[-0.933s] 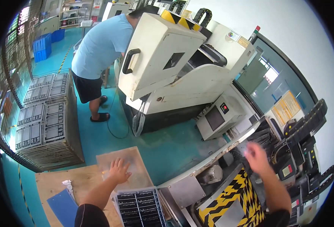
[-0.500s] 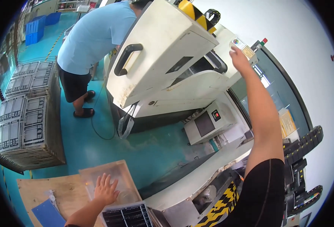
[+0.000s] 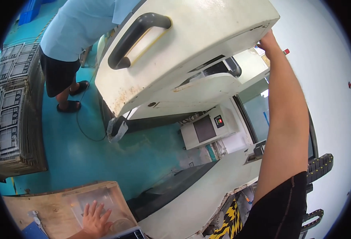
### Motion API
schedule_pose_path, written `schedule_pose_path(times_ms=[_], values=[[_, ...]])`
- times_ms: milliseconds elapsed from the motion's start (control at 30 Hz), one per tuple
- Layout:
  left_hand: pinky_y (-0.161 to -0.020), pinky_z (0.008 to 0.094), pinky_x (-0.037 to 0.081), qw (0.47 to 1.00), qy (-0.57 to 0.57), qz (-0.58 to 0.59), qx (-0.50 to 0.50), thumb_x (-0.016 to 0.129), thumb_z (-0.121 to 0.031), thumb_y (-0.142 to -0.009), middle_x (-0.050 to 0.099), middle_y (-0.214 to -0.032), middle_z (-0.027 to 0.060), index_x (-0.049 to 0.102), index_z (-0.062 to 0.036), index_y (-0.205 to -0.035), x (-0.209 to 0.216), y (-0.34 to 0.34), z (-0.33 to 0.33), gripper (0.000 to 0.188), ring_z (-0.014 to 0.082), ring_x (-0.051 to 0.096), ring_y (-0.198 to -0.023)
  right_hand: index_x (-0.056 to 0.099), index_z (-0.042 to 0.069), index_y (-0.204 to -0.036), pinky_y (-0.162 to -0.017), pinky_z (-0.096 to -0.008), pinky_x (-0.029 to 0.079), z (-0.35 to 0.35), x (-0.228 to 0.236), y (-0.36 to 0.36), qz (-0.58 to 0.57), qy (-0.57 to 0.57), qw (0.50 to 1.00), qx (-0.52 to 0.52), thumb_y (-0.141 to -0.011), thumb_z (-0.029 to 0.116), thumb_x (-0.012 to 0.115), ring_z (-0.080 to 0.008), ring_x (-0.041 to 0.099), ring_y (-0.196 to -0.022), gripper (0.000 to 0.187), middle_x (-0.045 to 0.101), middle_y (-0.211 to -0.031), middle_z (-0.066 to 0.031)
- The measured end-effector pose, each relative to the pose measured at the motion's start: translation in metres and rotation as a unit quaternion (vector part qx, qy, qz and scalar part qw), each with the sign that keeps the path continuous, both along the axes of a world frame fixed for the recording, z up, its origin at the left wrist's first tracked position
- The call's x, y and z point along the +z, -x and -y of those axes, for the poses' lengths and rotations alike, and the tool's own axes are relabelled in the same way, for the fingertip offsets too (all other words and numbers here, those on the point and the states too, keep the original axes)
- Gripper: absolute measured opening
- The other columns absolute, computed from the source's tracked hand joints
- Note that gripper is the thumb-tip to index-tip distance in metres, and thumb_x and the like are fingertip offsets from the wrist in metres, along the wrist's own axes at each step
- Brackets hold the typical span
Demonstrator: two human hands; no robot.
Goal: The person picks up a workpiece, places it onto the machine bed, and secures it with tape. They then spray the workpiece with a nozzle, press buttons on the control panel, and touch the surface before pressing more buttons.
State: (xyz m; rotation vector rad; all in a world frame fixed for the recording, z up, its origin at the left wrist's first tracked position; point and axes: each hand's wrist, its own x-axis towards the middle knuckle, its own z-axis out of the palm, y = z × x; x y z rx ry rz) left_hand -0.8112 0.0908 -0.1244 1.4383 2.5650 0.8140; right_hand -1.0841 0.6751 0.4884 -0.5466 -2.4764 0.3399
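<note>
My right arm reaches up to the cream-coloured machine door (image 3: 207,24), which has a big black handle (image 3: 139,38). At the door's lower right corner, my right hand (image 3: 268,44) has its fingers curled against the edge, the tips partly hidden. My left hand (image 3: 95,220) is low in the view, fingers spread, over a translucent plastic box (image 3: 111,195). Whether it rests on the box I cannot tell. A round clear shape (image 3: 121,226) shows beside its fingers. The box lies on a wooden board (image 3: 18,203), with a blue clipboard-like sheet (image 3: 35,231) at its left.
A co-worker in a light blue shirt (image 3: 80,28) bends behind the door's far side. Stacked grey trays (image 3: 14,115) stand at the left. A cable (image 3: 82,129) lies on the teal floor. A small white cabinet (image 3: 207,129) sits beyond, and yellow-black striping (image 3: 229,221) marks the near machine.
The machine door has come nearer and to the right, its handle looking larger. My right hand, earlier raised apart from the door, now meets its corner. My left hand stays over the box.
</note>
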Motion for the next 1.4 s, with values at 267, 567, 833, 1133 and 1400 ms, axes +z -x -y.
schedule_pose_path(times_ms=[267,567,833,1133,1400], values=[[-0.113,0.0666,0.024,1.0,-0.013,-0.006,0.0,0.08,-0.041,-0.07,0.049,-0.141,0.0177,0.062,-0.0196,-0.126,-0.002,0.0,-0.002,0.062,0.0457,0.038,-0.138,0.065,0.001,-0.109,-0.078,-0.0349,0.052,-0.014,0.001,0.002,-0.075,-0.143,0.986,0.032,-0.092,0.027,0.068,-0.0211,0.065,-0.089,0.031,0.07,-0.1,-0.012],[-0.113,0.066,0.024,1.0,0.002,-0.01,0.0,0.079,-0.042,-0.071,0.049,-0.141,0.0165,0.062,-0.0196,-0.126,0.001,0.0,-0.003,0.062,0.0447,0.038,-0.139,0.047,-0.001,-0.136,-0.089,-0.0344,0.052,-0.007,0.003,-0.02,-0.17,-0.09,0.98,-0.054,-0.084,0.026,0.078,-0.0288,0.066,-0.101,0.066,0.067,-0.119,-0.0204],[-0.113,0.0661,0.025,1.0,-0.005,-0.018,0.003,0.079,-0.042,-0.07,0.049,-0.142,0.0163,0.063,-0.0199,-0.125,-0.001,-0.001,-0.001,0.062,0.0449,0.038,-0.138,0.052,0.004,-0.137,-0.089,-0.0364,0.053,0.015,0.003,-0.027,-0.09,-0.027,0.995,-0.018,-0.089,0.028,0.075,-0.0251,0.066,-0.104,0.057,0.069,-0.117,-0.0181],[-0.113,0.065,0.025,1.0,-0.002,-0.031,0.002,0.078,-0.044,-0.072,0.049,-0.142,0.0157,0.064,-0.0207,-0.125,-0.003,-0.002,-0.002,0.059,0.0441,0.038,-0.138,0.063,0.002,-0.123,-0.086,-0.0332,0.053,0.026,0.04,-0.047,-0.303,-0.059,0.951,0.019,-0.088,0.037,0.076,-0.0234,0.066,-0.094,0.051,0.069,-0.111,-0.0159],[-0.114,0.064,0.024,0.999,0.009,-0.032,0.006,0.077,-0.045,-0.073,0.049,-0.143,0.015,0.064,-0.0218,-0.126,-0.003,-0.003,-0.002,0.06,0.0431,0.038,-0.139,0.063,0.006,-0.123,-0.069,-0.0232,0.045,0.09,0.065,-0.054,-0.159,-0.009,0.98,0.122,-0.09,0.047,0.072,-0.0095,0.05,-0.075,0.054,0.062,-0.095,-0.0018]])
